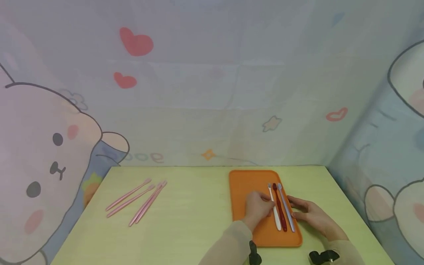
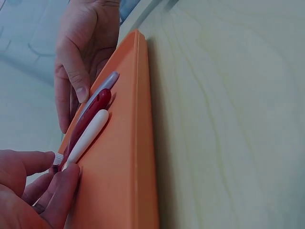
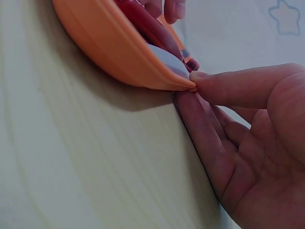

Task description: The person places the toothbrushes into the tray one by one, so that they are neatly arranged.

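Note:
An orange tray [image 1: 239, 184] holds a white toothbrush [image 1: 276, 219], a dark red toothbrush [image 1: 280, 208] and a pale purple toothbrush [image 1: 286, 208], side by side along its right part. My left hand [image 1: 260, 207] reaches over the tray and pinches the white toothbrush near its head end; its handle [image 2: 90, 133] points back toward me in the left wrist view. At the tray's right edge, my right hand [image 1: 314, 217] grips the rim, thumb [image 3: 238, 88] on top and fingers below, close beside the purple toothbrush.
On the left of the pale yellow table [image 1: 188, 221] lie several pink toothbrushes [image 1: 127, 198], heads pointing away from me. A cartoon-printed cloth [image 1: 198, 92] hangs behind the table and along its sides. Dark wrist straps [image 1: 322, 256] show at my sleeves.

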`<state>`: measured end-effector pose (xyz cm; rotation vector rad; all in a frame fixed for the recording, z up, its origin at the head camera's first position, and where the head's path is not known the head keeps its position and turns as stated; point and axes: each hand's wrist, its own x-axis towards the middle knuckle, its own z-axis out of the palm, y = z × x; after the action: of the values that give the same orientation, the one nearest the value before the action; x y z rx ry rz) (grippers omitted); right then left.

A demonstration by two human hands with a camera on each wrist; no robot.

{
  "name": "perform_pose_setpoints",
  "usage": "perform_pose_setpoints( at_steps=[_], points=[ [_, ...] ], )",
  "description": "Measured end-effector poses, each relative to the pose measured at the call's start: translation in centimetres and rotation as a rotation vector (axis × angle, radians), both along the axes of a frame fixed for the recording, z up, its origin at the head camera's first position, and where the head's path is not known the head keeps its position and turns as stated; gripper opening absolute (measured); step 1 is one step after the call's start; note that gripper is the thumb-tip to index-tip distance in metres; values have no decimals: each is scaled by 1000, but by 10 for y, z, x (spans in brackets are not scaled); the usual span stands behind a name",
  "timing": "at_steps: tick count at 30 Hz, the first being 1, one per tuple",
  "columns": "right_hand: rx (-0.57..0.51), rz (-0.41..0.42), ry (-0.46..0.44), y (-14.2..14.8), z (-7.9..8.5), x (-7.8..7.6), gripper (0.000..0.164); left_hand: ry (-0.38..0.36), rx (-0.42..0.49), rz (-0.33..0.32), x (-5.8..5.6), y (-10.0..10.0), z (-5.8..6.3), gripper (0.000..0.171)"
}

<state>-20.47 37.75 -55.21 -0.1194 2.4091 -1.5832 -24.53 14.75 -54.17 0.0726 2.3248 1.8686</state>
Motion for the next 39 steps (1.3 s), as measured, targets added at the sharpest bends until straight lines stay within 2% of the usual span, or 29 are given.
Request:
perform_pose_setpoints(
  at_steps=[5,10,13,21,29,39],
  points=[
    [22,-23,-12,3,-3,2,73,13,15,-34,2,-3,3,8],
    [20,-33,-23,4,-3,3,74,61,-43,-65,-3,-12,1,5],
    [28,-37,-28,5,-3,3,74,66,-66,-82,-5,-20,3,6],
    [48,-29,-10,5,3,3,74,73,0,-143,-12,-46,14,11],
    [50,-22,3,4,4,-3,74,57,50,-139,-21,-71,17,15],
    [45,-17,-13,0,-1,-2,74,33,82,-170,-26,-114,17,19]
  ],
)
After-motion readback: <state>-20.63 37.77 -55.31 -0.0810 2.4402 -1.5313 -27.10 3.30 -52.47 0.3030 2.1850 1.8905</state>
